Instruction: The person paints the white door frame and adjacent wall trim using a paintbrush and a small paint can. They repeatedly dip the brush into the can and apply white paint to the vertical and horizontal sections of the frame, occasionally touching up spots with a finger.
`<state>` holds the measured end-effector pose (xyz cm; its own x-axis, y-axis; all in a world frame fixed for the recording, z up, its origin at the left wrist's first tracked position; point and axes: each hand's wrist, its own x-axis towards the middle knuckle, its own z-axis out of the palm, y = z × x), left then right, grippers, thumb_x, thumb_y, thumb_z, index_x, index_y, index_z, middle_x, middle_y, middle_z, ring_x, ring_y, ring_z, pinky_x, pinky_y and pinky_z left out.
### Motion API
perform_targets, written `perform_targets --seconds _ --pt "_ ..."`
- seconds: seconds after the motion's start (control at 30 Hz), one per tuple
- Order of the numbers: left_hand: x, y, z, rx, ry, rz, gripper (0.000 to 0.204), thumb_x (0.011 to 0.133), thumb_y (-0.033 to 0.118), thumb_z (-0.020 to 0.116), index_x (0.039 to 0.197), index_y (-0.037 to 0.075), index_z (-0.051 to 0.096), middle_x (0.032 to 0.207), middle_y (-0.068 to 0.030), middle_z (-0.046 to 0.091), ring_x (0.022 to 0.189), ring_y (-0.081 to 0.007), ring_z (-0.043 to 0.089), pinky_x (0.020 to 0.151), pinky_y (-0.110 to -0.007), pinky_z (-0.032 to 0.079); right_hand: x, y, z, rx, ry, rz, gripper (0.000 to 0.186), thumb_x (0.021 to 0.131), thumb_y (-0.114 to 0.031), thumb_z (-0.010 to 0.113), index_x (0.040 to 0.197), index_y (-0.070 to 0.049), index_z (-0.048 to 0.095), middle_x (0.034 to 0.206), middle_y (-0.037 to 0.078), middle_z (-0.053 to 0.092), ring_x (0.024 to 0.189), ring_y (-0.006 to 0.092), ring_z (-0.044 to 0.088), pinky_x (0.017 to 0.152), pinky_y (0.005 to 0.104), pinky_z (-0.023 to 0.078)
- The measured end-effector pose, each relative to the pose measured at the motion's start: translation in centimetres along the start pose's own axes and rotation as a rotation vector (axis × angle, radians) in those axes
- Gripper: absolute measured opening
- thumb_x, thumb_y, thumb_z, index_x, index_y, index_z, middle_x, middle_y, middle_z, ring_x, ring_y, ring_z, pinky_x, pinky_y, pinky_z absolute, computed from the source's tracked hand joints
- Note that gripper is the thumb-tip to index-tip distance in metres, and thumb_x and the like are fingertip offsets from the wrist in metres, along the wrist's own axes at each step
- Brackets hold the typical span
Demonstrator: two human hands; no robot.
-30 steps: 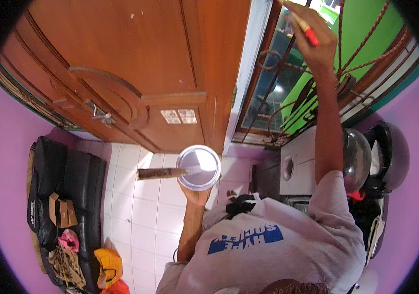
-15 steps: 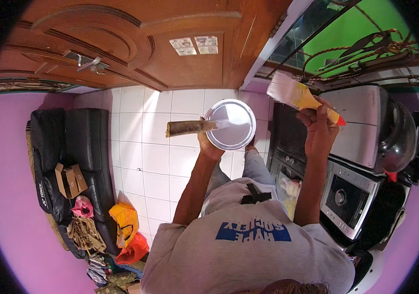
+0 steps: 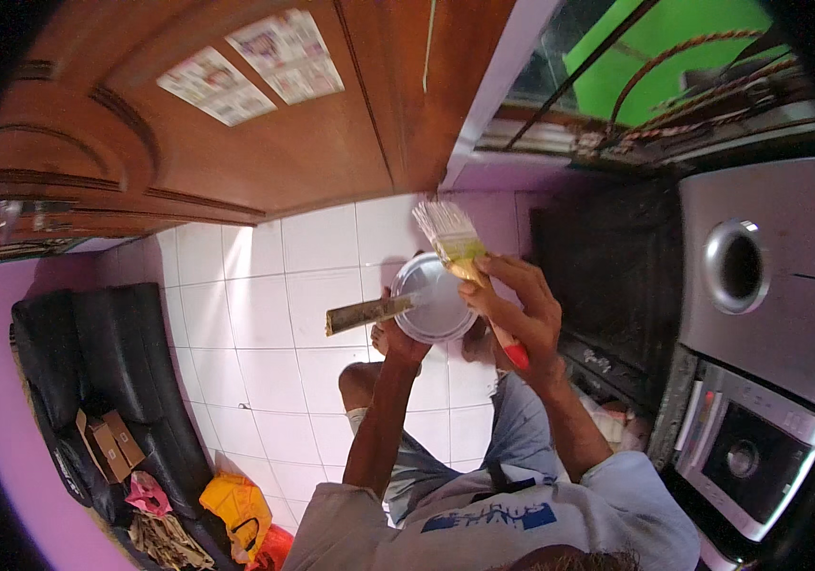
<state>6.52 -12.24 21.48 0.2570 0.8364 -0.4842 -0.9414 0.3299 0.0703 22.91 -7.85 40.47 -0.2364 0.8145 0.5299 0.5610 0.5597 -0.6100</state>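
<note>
My left hand (image 3: 398, 341) grips a round pale container (image 3: 433, 314) of whitish liquid, with a flat, stained stick (image 3: 355, 316) lying across its rim and sticking out to the left. My right hand (image 3: 522, 309) holds a wide paintbrush (image 3: 446, 233) by its yellow, red-tipped handle, bristles pointing up and left over the container's far side. The bristles look coated in pale paint; whether they touch the container I cannot tell. The container is partly covered by the brush and my fingers.
A brown wooden door (image 3: 198, 162) stands ahead, beside a window (image 3: 598, 67) with twisted metal bars. White tiles (image 3: 236, 371) cover the floor. At left is a black sofa (image 3: 122, 343) with boxes and bags; at right, a silver speaker box (image 3: 765, 305) and appliance (image 3: 750, 457) beside a dark cabinet (image 3: 607, 285).
My right hand has come down and leftward from the window bars to above the container, bringing the brush. The container sits lower in view than half a second ago, and the view has shifted.
</note>
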Motion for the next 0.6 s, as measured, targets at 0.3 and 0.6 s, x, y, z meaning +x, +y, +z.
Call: perform_targets --seconds 0.3,0.6 --pt "11.4 -3.3 -14.5 -0.409 -0.445 -0.152 0.078 0.099 0.066 0.042 0.153 0.010 0.038 0.152 -0.0169 0.046 0.139 -0.0329 0.047 0.117 -0.049 0.040 -10.7 12.3 9.8 -0.184 -0.244 0.001 0.052 0.073 -0.009 0.078 0.125 -0.016 0.070 0.130 0.012 0.063 0.124 0.0329 0.061 0.105 0.0492 0.049" --pt "19.7 -4.4 -21.7 -0.362 -0.615 -0.028 0.072 0.099 0.057 0.047 0.150 0.007 0.042 0.151 -0.0191 0.048 0.138 -0.0350 0.048 0.117 -0.050 0.039 -16.8 18.1 14.7 -0.360 -0.507 -0.078 0.068 0.084 -0.010 0.065 0.148 -0.005 0.045 0.151 0.017 0.046 0.140 0.0351 0.045 0.114 0.0540 0.038"
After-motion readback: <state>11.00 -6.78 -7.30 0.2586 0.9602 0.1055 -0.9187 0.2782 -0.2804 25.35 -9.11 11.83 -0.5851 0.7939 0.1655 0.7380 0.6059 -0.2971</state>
